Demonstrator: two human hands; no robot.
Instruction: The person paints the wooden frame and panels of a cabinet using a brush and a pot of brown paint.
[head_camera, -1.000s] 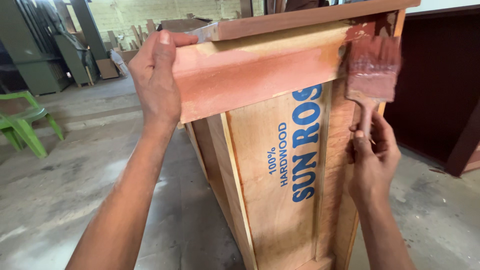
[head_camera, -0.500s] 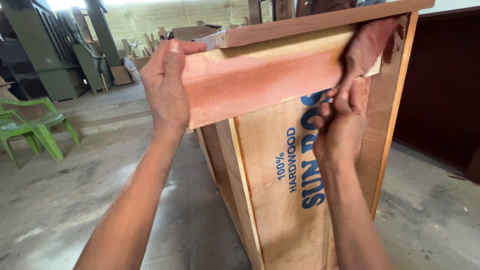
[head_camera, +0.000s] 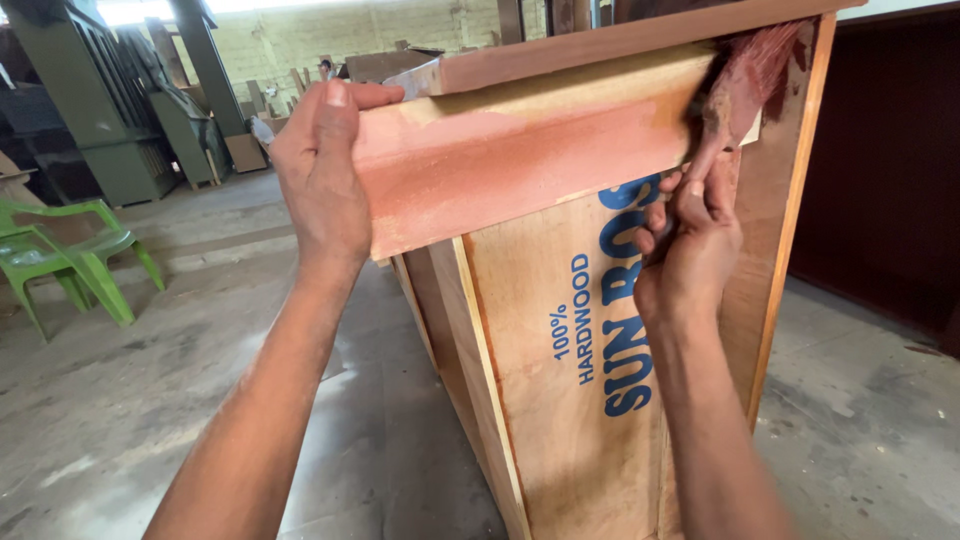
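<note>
A tall plywood cabinet back with blue printing (head_camera: 590, 400) stands upright on the grey concrete floor (head_camera: 200, 400), and across its top runs a horizontal wooden rail stained reddish-pink (head_camera: 520, 165), its long axis going left to right. The left hand (head_camera: 325, 175) wraps around the rail's left end, fingers curled over the top edge. The right hand (head_camera: 690, 250), nearer the rail's right end, pinches closed on the handle of a reddish-bristled paintbrush (head_camera: 745, 75), whose bristles lie above the fingers, pressed against that end.

Left hand (head_camera: 322, 175) gripping stained rail (head_camera: 520, 165), right hand (head_camera: 690, 255) holding paintbrush (head_camera: 745, 75) (reddish bristles)
</note>
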